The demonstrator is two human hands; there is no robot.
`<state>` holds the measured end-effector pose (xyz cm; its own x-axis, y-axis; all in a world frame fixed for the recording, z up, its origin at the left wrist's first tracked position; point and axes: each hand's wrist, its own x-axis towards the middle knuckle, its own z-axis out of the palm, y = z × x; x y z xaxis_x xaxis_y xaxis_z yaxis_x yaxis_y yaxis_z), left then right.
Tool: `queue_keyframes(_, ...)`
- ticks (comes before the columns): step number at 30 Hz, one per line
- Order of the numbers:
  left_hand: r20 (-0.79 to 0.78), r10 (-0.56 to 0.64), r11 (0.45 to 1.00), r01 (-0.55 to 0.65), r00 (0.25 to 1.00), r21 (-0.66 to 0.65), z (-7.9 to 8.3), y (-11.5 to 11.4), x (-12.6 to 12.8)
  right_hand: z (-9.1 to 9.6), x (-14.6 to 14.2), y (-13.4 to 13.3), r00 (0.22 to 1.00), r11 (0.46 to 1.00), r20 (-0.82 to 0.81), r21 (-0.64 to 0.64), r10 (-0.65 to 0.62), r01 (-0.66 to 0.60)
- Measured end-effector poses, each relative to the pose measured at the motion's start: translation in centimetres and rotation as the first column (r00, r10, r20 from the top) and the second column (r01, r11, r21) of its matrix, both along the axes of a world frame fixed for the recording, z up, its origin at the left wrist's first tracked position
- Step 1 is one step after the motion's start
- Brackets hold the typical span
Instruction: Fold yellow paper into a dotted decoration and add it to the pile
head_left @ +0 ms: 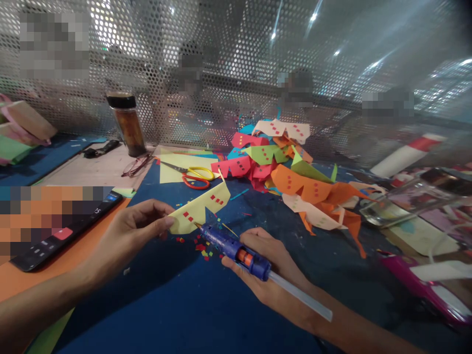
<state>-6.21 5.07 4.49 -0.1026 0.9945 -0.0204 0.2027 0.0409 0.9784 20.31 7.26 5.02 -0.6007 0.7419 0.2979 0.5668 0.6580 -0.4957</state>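
Note:
My left hand (134, 227) pinches the lower left corner of a yellow paper cut-out (201, 207) dotted with small red squares, holding it just above the blue mat. My right hand (267, 263) grips a blue glue gun (236, 250) with an orange trigger; a clear glue stick (300, 295) pokes out of its back. The gun's nozzle touches the lower edge of the yellow cut-out. Tiny red and yellow paper bits (201, 246) lie scattered under the nozzle.
A heap of coloured paper cut-outs (291, 169) lies behind. Scissors (191, 176) rest on yellow paper. Also about: a dark jar (127, 123), glasses (136, 165), a phone (62, 231) on orange paper at left, a perforated metal screen (236, 64), a white bottle (403, 155).

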Motion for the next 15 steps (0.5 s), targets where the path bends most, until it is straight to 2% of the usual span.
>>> queue_keyframes(10,-0.01,-0.011,1.0,0.011,1.0,-0.005,0.06,0.04,0.03,-0.19,0.1,0.15,1.0,1.0,0.019,-0.011,-0.001,0.001)
queue_keyframes(15,-0.009,0.002,1.0,-0.002,1.0,0.01,-0.21,0.06,-0.15,0.55,-0.15,-0.09,0.999,0.999,-0.041,-0.027,-0.018,0.017)
